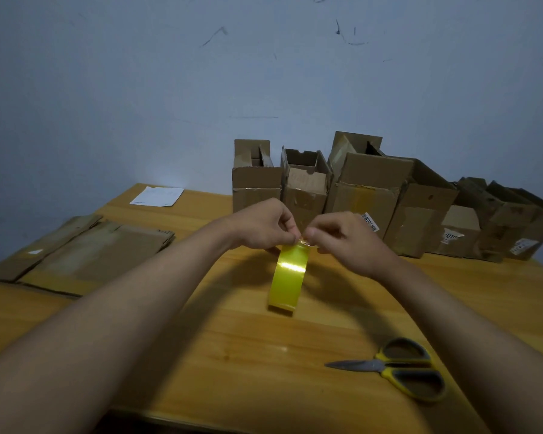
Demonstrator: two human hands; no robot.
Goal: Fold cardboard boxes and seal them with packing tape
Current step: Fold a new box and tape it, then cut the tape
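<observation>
Above the worktop (201,324), my left hand (261,225) and right hand (345,239) pinch the tape roll's (287,277) loose end. Sealing seemingly hasn't begun; next I'd peel it steadily.

Scissors (398,368) right of tape roll (289,277), boxes (367,189) behind.

Dim, bluish light; glare streaks the tape roll (288,277); wide-angle bending at the edges.

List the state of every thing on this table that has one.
Yellow roll of packing tape: on edge, top pinched by left hand and right hand.
Yellow-handled scissors: closed, lying flat.
Brown cardboard boxes: upright, top flaps open.
Flattened brown cardboard: unfolded, lying flat.
</observation>
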